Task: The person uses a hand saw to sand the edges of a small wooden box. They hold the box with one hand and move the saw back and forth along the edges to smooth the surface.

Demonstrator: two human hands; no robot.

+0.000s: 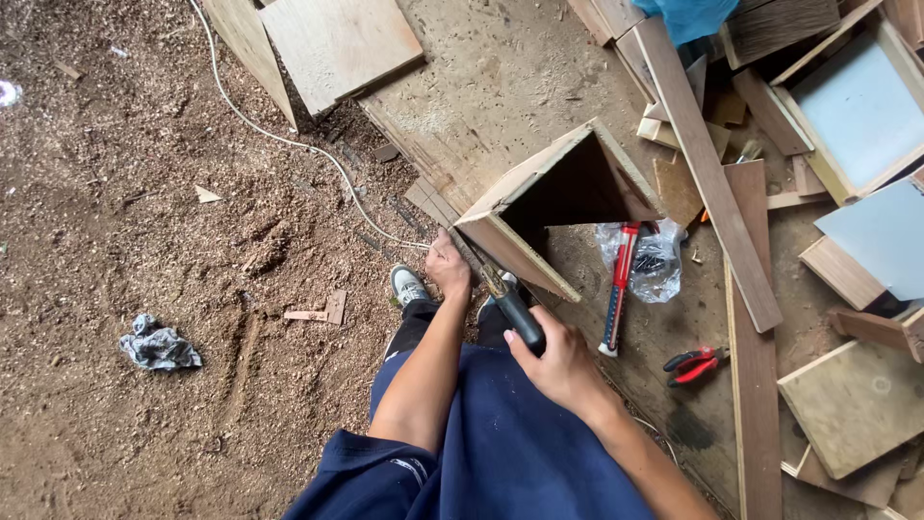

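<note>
An open plywood box (553,197) sits tilted at the near edge of a dusty workbench (500,77), its dark hollow facing the camera; the pale raw edges show the ply layers, and the inside is too shadowed to make out. The left hand (448,265) presses against the box's lower corner, fingers curled on the edge. The right hand (558,366) is wrapped tight round the black handle of a tool (505,294) whose metal front end meets the box's lower edge; what kind of tool it is cannot be told, since the hand hides its rear. Just beside the box lie a red-and-black utility knife (618,289) on a crumpled clear plastic bag (654,260), and nearer the bench's right part red-handled pliers (695,364). A long wooden plank (707,173) crosses offcuts and framed panels, several cut off by the picture's edge. Below the bench's left edge, sawdust (115,241) covers the floor, with a white cable (279,135) and a grey rag (159,347).
</note>
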